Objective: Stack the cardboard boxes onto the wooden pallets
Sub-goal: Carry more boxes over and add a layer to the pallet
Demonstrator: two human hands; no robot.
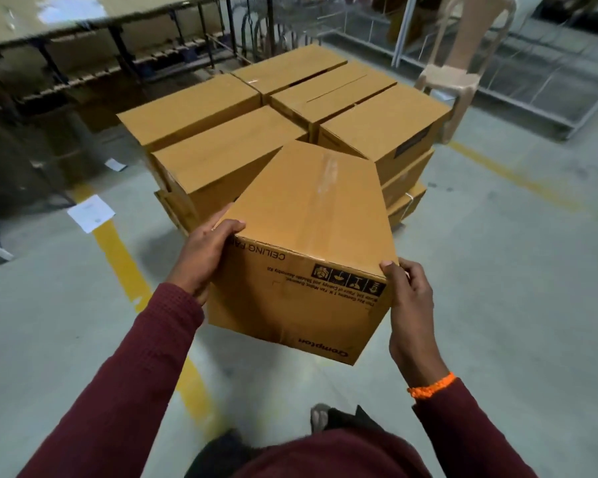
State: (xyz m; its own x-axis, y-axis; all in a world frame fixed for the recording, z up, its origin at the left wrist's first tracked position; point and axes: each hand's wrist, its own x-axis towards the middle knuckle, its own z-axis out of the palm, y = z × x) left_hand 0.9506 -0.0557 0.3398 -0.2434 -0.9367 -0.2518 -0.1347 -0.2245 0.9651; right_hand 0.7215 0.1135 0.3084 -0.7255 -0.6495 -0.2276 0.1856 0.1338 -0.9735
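Observation:
I carry a brown cardboard box (308,236) in front of me, its printed side facing me upside down. My left hand (204,253) grips its near left corner, thumb on the top edge. My right hand (408,305) holds the near right corner, thumb at the top. Ahead stands a stack of several like cardboard boxes (256,132), about three layers high. The carried box overlaps the stack's near edge in view and hangs above the floor. The pallet under the stack is hidden.
A beige plastic chair (460,74) stands at the stack's far right. A dark metal table frame (83,70) with cardboard on top runs along the back left. Yellow floor lines (118,257) and loose paper sheets (90,212) lie on the grey concrete at left.

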